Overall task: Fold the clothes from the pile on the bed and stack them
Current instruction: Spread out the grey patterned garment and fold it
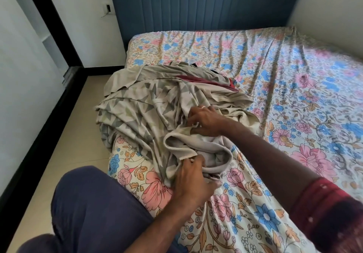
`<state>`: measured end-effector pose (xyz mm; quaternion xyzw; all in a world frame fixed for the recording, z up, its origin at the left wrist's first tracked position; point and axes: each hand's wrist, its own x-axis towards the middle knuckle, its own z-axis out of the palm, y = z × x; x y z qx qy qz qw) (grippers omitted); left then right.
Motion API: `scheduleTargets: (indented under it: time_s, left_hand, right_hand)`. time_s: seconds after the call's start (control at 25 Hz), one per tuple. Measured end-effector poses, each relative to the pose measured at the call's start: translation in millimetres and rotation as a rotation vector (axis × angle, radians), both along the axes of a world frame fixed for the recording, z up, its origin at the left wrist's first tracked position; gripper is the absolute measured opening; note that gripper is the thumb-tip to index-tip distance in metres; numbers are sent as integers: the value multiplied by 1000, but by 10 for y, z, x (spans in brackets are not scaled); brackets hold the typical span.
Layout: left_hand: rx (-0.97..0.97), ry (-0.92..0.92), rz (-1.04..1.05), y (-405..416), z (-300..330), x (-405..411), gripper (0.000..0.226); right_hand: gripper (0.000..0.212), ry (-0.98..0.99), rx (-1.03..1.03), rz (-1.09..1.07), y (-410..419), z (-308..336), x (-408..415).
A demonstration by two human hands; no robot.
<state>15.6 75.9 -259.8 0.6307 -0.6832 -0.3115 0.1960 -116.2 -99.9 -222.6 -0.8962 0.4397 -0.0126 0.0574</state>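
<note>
Pile of clothes point(157, 99) lay at centre-left of frame on floral bed point(284, 95), left hand point(193, 176) pinched edge of beige patterned cloth point(196, 146) at lower centre, right hand point(204, 119) gripped same cloth just above, dark red garment point(198, 79) partly buried in pile.

A home bedroom. A bed point(275, 79) with a floral sheet fills the view. A padded blue headboard point(196, 3) stands at 12 o'clock.

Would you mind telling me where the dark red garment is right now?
In the head view, the dark red garment sits in the clothes pile on the bed's left side, mostly buried under beige cloth.
</note>
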Motion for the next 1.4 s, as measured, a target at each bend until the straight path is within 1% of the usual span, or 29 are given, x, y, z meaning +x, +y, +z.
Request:
scheduleTargets:
  time_s: [0.08, 0.16, 0.2, 0.24, 0.28, 0.32, 0.4, 0.44, 0.48, 0.52, 0.56, 0.6, 0.68, 0.72, 0.76, 0.8, 0.84, 0.88, 0.92, 0.96, 1.0, 1.08, 1.12, 1.2, 1.24, 1.28, 1.32, 1.36, 1.4]
  left_hand:
    - [56, -36, 66, -14, 31, -18, 105]
    - [167, 46, 175, -63, 113, -166, 142]
    - [203, 118, 246, -125, 100, -276, 148]
    - [210, 224, 328, -180, 148, -366, 146]
    - [205, 352, 413, -244, 207, -403, 137]
    - [186, 514, 481, -344, 226, -352, 118]
    - [174, 810, 605, -649, 313, 29, 54]
    - [202, 942, 652, -861, 360, 276, 30]
    - [205, 1080, 644, -1022, 486, 578, 22]
    - [166, 1212, 584, -1142, 646, 917, 26]
    - [108, 1310, 528, -1239, 880, 1235, 28]
    - [28, 1330, 500, -1342, 1140, 1512, 26]
    - [-118, 1278, 457, -1504, 1763, 1990, 26]
    - [-150, 1213, 435, -1573, 1951, 2109, 32]
    - [-218, 1120, 391, -1573, 2275, 2368, 38]
    - [-223, 976, 338, -1548, 2468, 2517, 44]
    - [-197, 770, 306, -1555, 2579, 2607, 47]
    - [-192, 553, 306, -1553, 2665, 2704, 48]
    - [-246, 385, 335, -1536, 2734, 2802, 44]
    - [-350, 271, 396, -1526, 2791, 2884, 34]
    - [-465, 223, 466, -1511, 2864, 2929, 24]
    - [-580, 242, 589, -1532, 3091, 2933, 16]
    - [-599, 334, 632, -1561, 3247, 2894, 14]
    - [-662, 537, 675, -1633, 3601, 2777, 17]
    - [-716, 589, 671, -1652, 3783, 2720, 20]
    - [-757, 598, 628, -1636, 3961, 2674, 27]
    - [-756, 581, 527, -1592, 4124, 2626, 38]
    - [-713, 518, 396, -1537, 4274, 2606, 49]
    - [-641, 402, 263, -1469, 4381, 2622, 53]
  right_hand:
    - [26, -310, -109, 56, -22, 127, -11]
    - [30, -522, -134, 117, -22, 352, 135]
    - [30, -568, -123, 119, -9, 458, 250]
    - [32, -591, -127, 100, 7, 577, 379]
    - [36, -611, -136, 83, 8, 697, 498]
    - [39, -621, -145, 65, 0, 838, 586]
    - [40, -667, -148, -30, -83, 1199, 637]
    - [41, -718, -157, -95, -168, 1393, 600]
    - [41, -770, -157, -144, -264, 1623, 530]
    - [40, -800, -119, -156, -350, 1855, 431]
    - [36, -811, -19, -121, -437, 2037, 315]
    - [30, -811, 135, -62, -473, 2199, 253]
    - [24, -758, 397, 29, -541, 2530, 207]
    - [22, -737, 435, 50, -525, 2599, 155]
    - [25, -725, 394, 81, -490, 2815, 261]
    - [29, -754, 347, 104, -447, 2929, 327]
    - [33, -823, 291, 89, -441, 3029, 361]
    - [38, -878, 171, 66, -455, 3125, 406]
    - [41, -932, 31, 30, -448, 3210, 466]
    - [36, -950, -133, -11, -457, 3277, 523]
    - [27, -950, -302, -46, -447, 3356, 575]
    - [12, -887, -572, -99, -388, 3563, 645]
    - [10, -830, -658, -160, -322, 3681, 671]
    - [13, -703, -749, -314, -206, 3933, 644]
    - [24, -649, -745, -379, -201, 4056, 582]
    - [40, -614, -671, -418, -180, 4181, 498]
    - [54, -607, -540, -409, -169, 4285, 384]
    - [61, -638, -348, -353, -143, 4376, 242]
    - [61, -712, -100, -293, -112, 4430, 89]
